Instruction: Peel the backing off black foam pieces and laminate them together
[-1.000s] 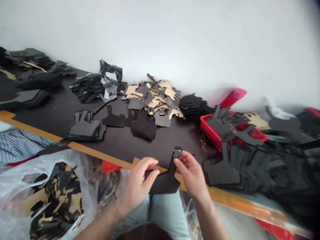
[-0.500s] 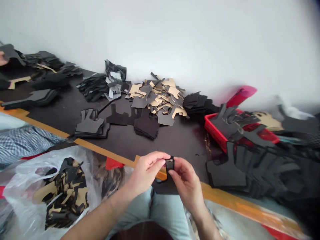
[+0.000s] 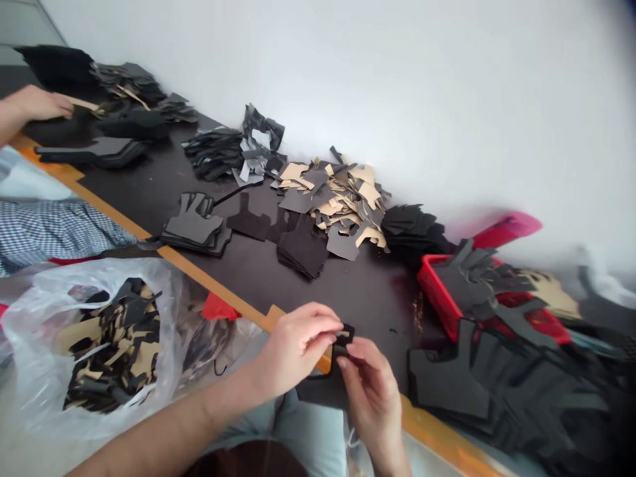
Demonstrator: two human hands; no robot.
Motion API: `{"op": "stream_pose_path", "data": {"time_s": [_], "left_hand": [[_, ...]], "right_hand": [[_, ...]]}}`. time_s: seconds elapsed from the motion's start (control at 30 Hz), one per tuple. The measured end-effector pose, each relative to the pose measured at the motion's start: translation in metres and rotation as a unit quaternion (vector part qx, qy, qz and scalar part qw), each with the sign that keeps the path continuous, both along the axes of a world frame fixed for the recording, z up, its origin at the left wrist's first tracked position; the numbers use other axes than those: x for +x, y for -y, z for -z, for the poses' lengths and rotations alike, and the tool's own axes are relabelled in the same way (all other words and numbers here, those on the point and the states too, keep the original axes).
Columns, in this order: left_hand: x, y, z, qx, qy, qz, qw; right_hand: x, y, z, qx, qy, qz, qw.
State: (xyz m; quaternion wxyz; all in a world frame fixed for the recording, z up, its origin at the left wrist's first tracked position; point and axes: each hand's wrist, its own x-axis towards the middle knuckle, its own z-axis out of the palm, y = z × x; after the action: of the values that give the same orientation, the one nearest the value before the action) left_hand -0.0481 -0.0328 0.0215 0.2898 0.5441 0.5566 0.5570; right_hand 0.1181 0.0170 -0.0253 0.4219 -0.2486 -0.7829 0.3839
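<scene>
**Black cut piece (image 3: 325, 392) pinched in both hands at the table's taped edge**

In the head view, the piece's narrow upper end is pinched between thumb and fingers of the left hand (image 3: 301, 341) and of the right hand (image 3: 373, 391), and its wide part is held low, over the lap. On the dark table (image 3: 370, 295), a tan-and-grey heap (image 3: 342, 192) is seen beyond. To the right, a red basket (image 3: 437, 298) is filled with grey pieces; below left, scraps are held in a clear plastic bag (image 3: 37, 371).
</scene>
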Motion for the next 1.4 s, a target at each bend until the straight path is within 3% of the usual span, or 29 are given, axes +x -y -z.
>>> {"op": "stream_pose_path", "data": {"time_s": [0.13,0.3,0.57,0.9,1.2,1.3,1.4], "left_hand": [[0.000,0.003,0.002,0.019,-0.051,-0.030,0.998],[-0.001,0.002,0.000,-0.013,-0.007,-0.022,1.000],[-0.001,0.005,-0.003,-0.062,0.097,-0.003,0.993],[0.006,-0.001,0.001,-0.078,0.151,-0.034,0.985],[0.011,-0.007,0.003,-0.110,0.217,-0.001,0.970],[0.006,-0.005,0.003,-0.125,0.206,0.021,0.970],[-0.009,0.004,0.008,-0.179,0.146,0.070,0.970]], "right_hand": [[-0.002,0.001,-0.001,-0.006,-0.006,-0.004,1.000],[-0.001,0.002,0.003,-0.029,-0.008,-0.005,1.000],[-0.008,0.008,0.005,-0.088,0.000,0.055,0.995],[-0.017,0.011,-0.003,-0.134,-0.034,0.030,0.990],[-0.021,0.005,-0.025,-0.279,-0.026,0.053,0.958],[-0.023,0.004,-0.025,-0.300,-0.044,0.055,0.951],[-0.025,0.002,-0.023,-0.378,-0.117,0.074,0.915]]}}
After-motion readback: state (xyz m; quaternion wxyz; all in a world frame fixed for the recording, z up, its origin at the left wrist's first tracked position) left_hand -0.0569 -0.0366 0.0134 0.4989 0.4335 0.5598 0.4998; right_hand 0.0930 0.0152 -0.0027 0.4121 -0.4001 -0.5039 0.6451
